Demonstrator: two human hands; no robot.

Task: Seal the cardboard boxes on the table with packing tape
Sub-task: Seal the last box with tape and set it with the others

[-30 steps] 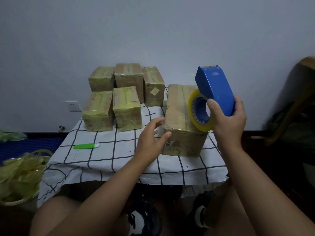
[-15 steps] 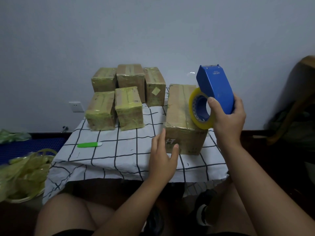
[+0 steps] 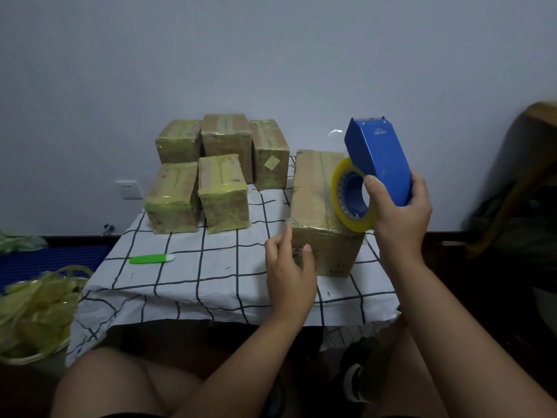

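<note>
A large cardboard box [image 3: 313,194] lies on the right of the table, with yellowish tape along its top and near edge. My right hand [image 3: 401,212] grips a blue tape dispenser [image 3: 378,159] with a yellow tape roll [image 3: 342,197], held above the box's right side. A loose clear tape end [image 3: 334,132] sticks out near the dispenser's top. My left hand [image 3: 289,273] rests against the box's near left corner, fingers apart, holding nothing. Several smaller taped boxes [image 3: 223,193] stand grouped at the back left.
The table wears a white cloth with a black grid [image 3: 211,267]. A green and white cutter [image 3: 150,259] lies on its left. A basket of crumpled yellow tape scraps [image 3: 33,309] sits at the lower left. My knees are under the table's front edge.
My left hand slid down from the box's near top edge to its front left corner. The dispenser stayed almost still above the box.
</note>
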